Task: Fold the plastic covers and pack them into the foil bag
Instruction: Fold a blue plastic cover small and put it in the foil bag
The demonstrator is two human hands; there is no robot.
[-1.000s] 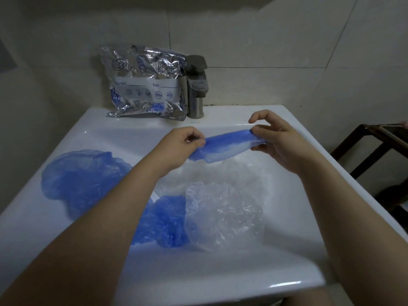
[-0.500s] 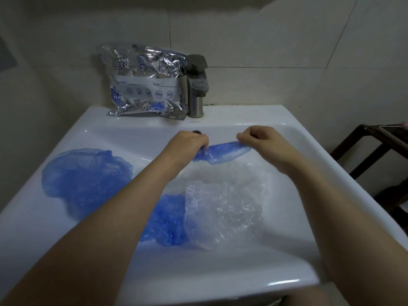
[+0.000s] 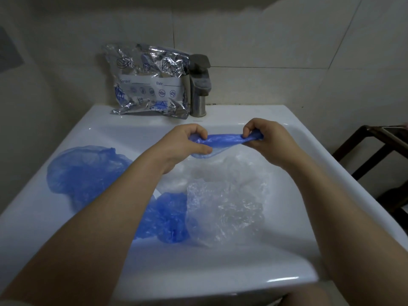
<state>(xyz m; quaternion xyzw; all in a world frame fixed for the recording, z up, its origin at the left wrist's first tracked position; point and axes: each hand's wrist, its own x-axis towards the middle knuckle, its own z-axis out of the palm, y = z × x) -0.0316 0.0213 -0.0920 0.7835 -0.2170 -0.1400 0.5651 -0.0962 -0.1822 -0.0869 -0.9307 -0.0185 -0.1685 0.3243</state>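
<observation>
1. Folding step was in hand, as far as I could judge: one blue cover [image 3: 223,141] was bunched into a narrow strip and held in the air over the back of the sink [image 3: 66,228], around 12 o'clock from the bowl's middle.
2. Left hand [image 3: 189,143] had fingers and thumb curled round the strip's left end. Right hand [image 3: 262,135] pinched the right end, fingers curled over it. So both hands were gripping the same cover, not far apart.
3. Foil bag [image 3: 149,81] stood on the sink's back ledge at about 11 o'clock, leaning on the wall, touching or just beside the tap [image 3: 199,85]. Couldn't tell whether its mouth was open.
4. Three more covers lay loose and unfolded: a puffy blue one [image 3: 88,171] on the left ledge at 9 o'clock, a clear one [image 3: 227,208] in the bowl, and a darker blue one [image 3: 167,217] partly tucked under the clear one's left edge.
5. Next move, my guess: fold the strip over once more or roll it tight, then reach to the bag. That probably needs one hand freed to hold the mouth open.
6. Materials: covers were thin, crinkly film, see-through, and looked gathered at the rim. Floppy stuff, likely to spring open if let go. The bag was shiny, creased foil with a white label and little blue printed icons. Sink was glossy white, tap dull metal.
</observation>
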